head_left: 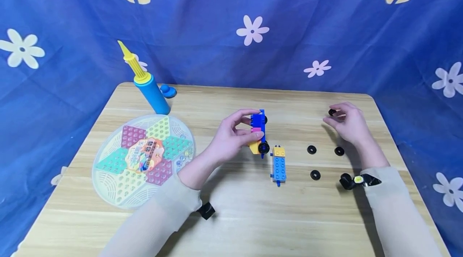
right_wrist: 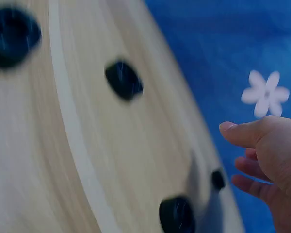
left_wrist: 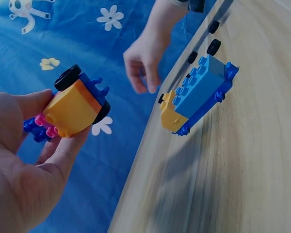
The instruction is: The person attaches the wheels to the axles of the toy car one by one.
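Note:
My left hand grips a building-block toy car between thumb and fingers, raised over the table. Blue, pink and yellow blocks make up the car, with black wheels on its blue base. A second block piece, light blue and yellow on a blue base without wheels, sits on the table just right of it. At the far right, my right hand has its thumb and fingers spread apart. A small black wheel lies near its fingertips, with a gap showing in the right wrist view.
Several loose black wheels lie between the block piece and my right arm, one of them a wheel. A round Chinese checkers board covers the table's left side. Behind it stand a blue-and-yellow pump and a small blue object.

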{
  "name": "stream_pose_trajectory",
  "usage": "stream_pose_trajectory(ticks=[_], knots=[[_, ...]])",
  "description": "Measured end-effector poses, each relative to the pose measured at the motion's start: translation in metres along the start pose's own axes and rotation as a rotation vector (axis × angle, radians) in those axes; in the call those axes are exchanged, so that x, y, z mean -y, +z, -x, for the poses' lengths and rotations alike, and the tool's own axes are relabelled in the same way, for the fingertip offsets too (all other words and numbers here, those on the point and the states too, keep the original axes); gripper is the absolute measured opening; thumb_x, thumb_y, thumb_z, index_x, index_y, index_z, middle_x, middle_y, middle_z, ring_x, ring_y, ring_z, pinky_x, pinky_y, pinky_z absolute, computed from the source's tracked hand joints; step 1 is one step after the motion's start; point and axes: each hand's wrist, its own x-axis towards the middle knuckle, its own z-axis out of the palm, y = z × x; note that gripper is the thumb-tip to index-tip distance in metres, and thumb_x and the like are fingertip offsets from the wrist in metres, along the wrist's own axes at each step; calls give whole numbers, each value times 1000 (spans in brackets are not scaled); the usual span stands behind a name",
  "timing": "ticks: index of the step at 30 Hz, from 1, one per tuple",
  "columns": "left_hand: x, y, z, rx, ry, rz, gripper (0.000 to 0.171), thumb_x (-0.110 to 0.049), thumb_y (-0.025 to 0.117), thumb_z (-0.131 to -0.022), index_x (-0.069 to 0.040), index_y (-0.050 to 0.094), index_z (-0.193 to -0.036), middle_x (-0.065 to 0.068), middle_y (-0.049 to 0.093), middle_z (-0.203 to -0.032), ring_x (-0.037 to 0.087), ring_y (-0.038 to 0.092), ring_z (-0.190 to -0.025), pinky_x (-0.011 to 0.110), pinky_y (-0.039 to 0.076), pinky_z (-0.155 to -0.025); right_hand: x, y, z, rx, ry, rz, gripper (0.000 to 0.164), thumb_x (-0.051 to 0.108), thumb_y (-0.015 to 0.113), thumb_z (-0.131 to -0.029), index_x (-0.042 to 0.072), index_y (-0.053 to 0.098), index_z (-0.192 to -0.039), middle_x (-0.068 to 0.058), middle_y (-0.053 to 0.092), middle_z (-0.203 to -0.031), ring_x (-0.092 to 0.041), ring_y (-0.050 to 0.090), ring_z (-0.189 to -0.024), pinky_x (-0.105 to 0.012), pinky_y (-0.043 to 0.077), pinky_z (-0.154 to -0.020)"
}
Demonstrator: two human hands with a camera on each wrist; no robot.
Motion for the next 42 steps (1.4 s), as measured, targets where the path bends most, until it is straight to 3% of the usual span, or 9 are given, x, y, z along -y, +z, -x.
stream_pose_trajectory(ticks=[2,5,11,18,23,28,34,40,42], knots=[[1,0,1,-1,2,-2,54,-4,79,-96,-21,62,-145,20,58,-124,33,77,-95,42,65,-81,-11,-1,-2,10,35,42,51,11,83,-92,-8,63,-135,-27,60,-128,-49,63,-112,-57,50,-100],[2,-2,3,-1,5,-7,54,-4,79,-96,-21,62,-145,20,58,-124,34,77,-95,42,65,-81,-25,1,-5,26,72,91,56,16,83,-93,-9,60,-138,-30,56,-129,-52,54,-117,-64,40,-104],[3,-2,6,2,1,-11,55,-4,79,-96,-20,62,-145,20,59,-124,33,77,-95,42,65,-81,-41,10,-12,34,138,116,60,29,75,-100,-10,57,-141,-31,56,-126,-49,53,-117,-64,41,-104],[5,-1,8,12,-3,0,56,-3,79,-96,-20,61,-146,20,58,-125,33,77,-97,43,64,-83,-46,14,-13,37,111,119,39,17,69,-105,-13,65,-129,-34,56,-122,-51,54,-114,-64,42,-100],[5,0,9,15,-8,-2,55,-4,79,-96,-21,61,-145,20,58,-125,33,77,-99,43,64,-83,-41,14,-10,18,121,90,38,18,68,-106,-11,64,-130,-31,56,-120,-45,56,-105,-59,46,-91],[3,2,8,24,-13,-8,56,-5,80,-96,-22,61,-146,20,57,-125,32,77,-100,42,64,-84,-24,11,-3,-1,64,38,39,17,68,-106,-11,63,-132,-30,59,-123,-43,63,-102,-48,53,-86],[0,4,7,28,-18,-3,54,-5,79,-96,-23,63,-144,19,58,-124,32,77,-100,41,65,-81,9,4,8,-17,-33,-15,35,11,72,-102,-11,66,-130,-22,64,-110,-38,67,-93,-17,50,-74],[-3,5,6,25,-15,-16,55,-6,80,-96,-24,63,-144,18,59,-124,30,77,-99,36,64,-76,51,-2,13,-47,-140,-26,32,7,75,-99,-7,69,-128,-16,66,-103,-31,67,-94,-42,57,-85],[-4,5,6,28,-12,-20,55,-6,80,-95,-24,63,-144,18,59,-124,30,77,-98,37,64,-76,64,-3,15,-66,-189,-25,31,4,77,-96,-6,71,-125,-14,67,-100,-29,68,-92,-43,57,-86]])
